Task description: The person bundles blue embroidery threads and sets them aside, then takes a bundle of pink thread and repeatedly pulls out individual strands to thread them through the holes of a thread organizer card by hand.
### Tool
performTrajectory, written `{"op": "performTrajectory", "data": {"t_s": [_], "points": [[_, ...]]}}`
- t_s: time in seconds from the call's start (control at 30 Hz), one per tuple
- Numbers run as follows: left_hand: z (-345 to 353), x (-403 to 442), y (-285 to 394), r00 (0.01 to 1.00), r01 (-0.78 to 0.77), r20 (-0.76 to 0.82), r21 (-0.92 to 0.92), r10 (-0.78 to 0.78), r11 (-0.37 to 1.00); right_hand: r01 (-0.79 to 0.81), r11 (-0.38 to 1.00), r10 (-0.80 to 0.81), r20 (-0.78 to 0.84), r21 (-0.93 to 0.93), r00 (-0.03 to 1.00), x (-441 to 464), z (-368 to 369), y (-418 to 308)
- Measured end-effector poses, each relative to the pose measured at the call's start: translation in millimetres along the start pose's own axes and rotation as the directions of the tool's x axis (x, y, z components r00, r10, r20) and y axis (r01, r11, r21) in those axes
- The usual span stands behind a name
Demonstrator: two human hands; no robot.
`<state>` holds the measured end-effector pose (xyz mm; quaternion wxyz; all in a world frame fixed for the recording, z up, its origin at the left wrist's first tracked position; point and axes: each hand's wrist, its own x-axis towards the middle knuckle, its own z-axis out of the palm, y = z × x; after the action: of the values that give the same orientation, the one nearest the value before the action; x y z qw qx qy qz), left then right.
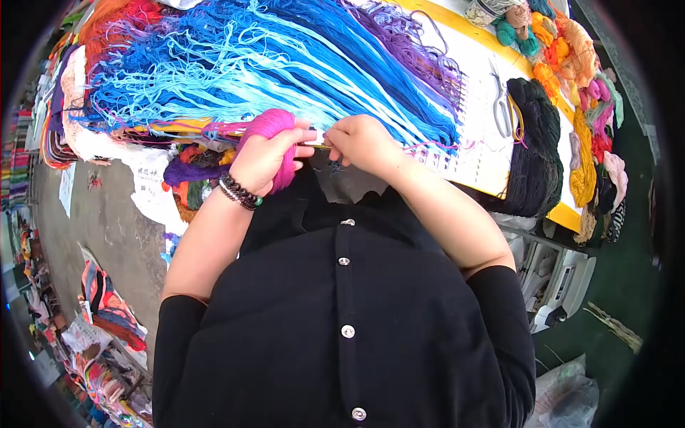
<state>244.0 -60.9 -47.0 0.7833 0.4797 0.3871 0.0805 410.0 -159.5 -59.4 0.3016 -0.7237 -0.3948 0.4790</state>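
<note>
Bright magenta yarn skein (267, 125), soft and bulky, held just in front of the chest at the near edge of the work surface. Wrapped partly by left hand (265, 152), half open: palm side against the yarn, fingers stretched towards the other hand. Right hand (362, 143) just beside, mostly closed, thumb and forefinger pinched near the left fingertips; too small to tell what, if anything, between them. Dark beaded bracelets (239, 192) round left wrist. Black short-sleeved top (285, 307) with shiny round buttons below both hands. Past the hands, large spread of blue yarn strands (285, 64), light turquoise to deep navy, fanned over the surface, ends loose and tangled at left. Right of that, spiral-holed white sheets (481, 71), with grey metal scissors (501, 110) lying on top, near a thick black yarn hank (534, 143). Tangled purple yarn (428, 60) along the blue's right side; orange and red yarn (121, 28) at far left. Beyond the black hank, golden-yellow skein (584, 160) at the right edge, plus orange yarn bundles (553, 53) farther up. Down on the grey floor (121, 214) at left, a multicoloured textile pile (110, 303).
</note>
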Motion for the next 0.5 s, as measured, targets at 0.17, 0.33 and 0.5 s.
{"op": "performTrajectory", "data": {"t_s": [0.17,0.33,0.5], "points": [[15,16,-22,0.991,-0.115,-0.079,-0.051,0.11,0.992,-0.055,0.995,0.054,0.013,0.08,0.998,2,-4,-2],[16,29,-32,0.978,-0.158,-0.133,0.019,0.159,0.987,-0.061,0.989,0.063,-0.013,0.132,0.998,3,-5,-2],[23,32,-32,0.968,-0.179,-0.155,0.134,0.199,0.975,-0.059,0.998,0.058,-0.028,-0.033,0.998,7,1,-7]]}}
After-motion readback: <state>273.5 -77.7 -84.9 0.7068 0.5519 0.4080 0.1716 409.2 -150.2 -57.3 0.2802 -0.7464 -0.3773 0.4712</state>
